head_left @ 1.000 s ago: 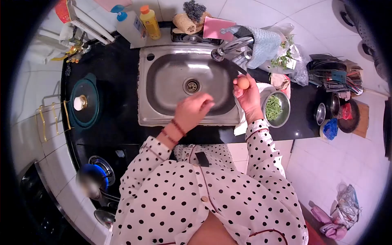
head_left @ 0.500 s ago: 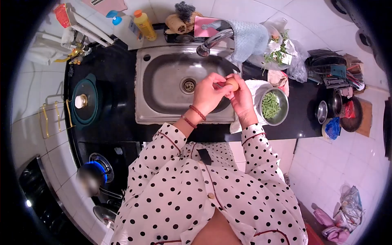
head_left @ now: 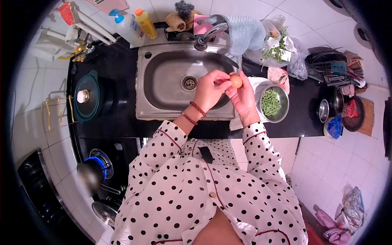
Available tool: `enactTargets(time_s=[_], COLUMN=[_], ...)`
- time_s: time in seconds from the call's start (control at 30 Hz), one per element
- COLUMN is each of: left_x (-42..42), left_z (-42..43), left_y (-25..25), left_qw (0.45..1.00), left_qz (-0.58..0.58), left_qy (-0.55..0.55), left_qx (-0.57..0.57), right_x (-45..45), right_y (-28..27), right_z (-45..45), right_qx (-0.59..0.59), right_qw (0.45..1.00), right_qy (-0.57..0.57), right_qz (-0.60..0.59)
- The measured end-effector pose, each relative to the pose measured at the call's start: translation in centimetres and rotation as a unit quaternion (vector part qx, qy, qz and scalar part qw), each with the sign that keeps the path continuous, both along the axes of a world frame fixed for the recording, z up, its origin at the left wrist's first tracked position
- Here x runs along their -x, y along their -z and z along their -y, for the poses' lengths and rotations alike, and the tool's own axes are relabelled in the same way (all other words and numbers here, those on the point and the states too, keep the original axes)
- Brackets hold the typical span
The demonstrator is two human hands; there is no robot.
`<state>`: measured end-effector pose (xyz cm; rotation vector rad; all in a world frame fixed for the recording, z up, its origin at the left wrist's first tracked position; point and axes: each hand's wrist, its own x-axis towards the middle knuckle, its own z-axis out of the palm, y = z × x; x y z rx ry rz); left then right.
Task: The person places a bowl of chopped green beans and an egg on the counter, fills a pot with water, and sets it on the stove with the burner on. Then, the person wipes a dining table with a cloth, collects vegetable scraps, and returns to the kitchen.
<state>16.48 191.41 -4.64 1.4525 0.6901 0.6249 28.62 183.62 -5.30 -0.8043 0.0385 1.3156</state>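
Note:
A brown egg (head_left: 236, 81) is held over the right part of the steel sink (head_left: 141, 102). My right hand (head_left: 244, 97) cups it, fingers curled around its side and underside. My left hand (head_left: 210, 87), wearing two beaded bracelets, comes in from the left with thumb and fingertips pinched against the egg's shell. Just right of my right hand stands a metal bowl (head_left: 287, 107) of cut green beans (head_left: 270, 103), on a white cloth (head_left: 239, 121).
A faucet (head_left: 204, 41) reaches over the sink, with a knife blade (head_left: 230, 61) by the sink's right rim. On the left are a green lidded pot (head_left: 87, 107) and a pan (head_left: 90, 179) over a lit blue flame (head_left: 102, 165). Bagged greens (head_left: 279, 49) lie back right.
The egg has turned and shifted slightly right in my fingers, showing more of its surface. My left fingers have spread a little around its left side.

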Motion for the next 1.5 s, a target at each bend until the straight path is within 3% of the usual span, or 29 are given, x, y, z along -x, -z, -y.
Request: enactTargets(time_s=[0.3,0.47,0.67,0.8,0.9,1.0,1.2,1.5], left_x=[0.0,0.6,0.9,0.7,0.6,0.4,-0.1,-0.2], left_z=[2.1,2.1,0.7,-0.3,-0.3,-0.2,0.5,1.4], left_y=[-0.7,-0.8,-0.4,1.0,-0.2,-0.3,-0.1,-0.7], left_qw=[1.0,0.997,0.993,0.998,0.99,0.989,1.0,0.996], left_qz=[0.003,-0.01,-0.006,0.015,0.035,0.038,0.006,0.006], left_qy=[-0.02,0.003,-0.003,-0.001,-0.002,0.001,0.006,-0.034], left_qx=[0.011,0.076,0.122,0.06,0.135,0.141,0.004,-0.08], right_x=[0.5,0.8,2.0,2.2,1.9,1.8,1.0,1.8], right_y=[-1.3,-1.6,-1.7,-1.6,-1.1,-1.6,0.1,-0.7], right_z=[2.0,2.3,1.1,0.5,0.6,0.9,1.8,2.3], right_qx=[0.048,0.049,0.05,0.022,0.006,-0.008,-0.013,-0.025], right_qw=[0.997,0.985,0.978,0.993,0.999,1.0,1.0,0.996], right_qy=[0.002,-0.02,-0.029,-0.027,-0.021,-0.018,0.003,0.034], right_qz=[0.058,0.162,0.199,0.117,0.05,0.02,0.018,0.083])
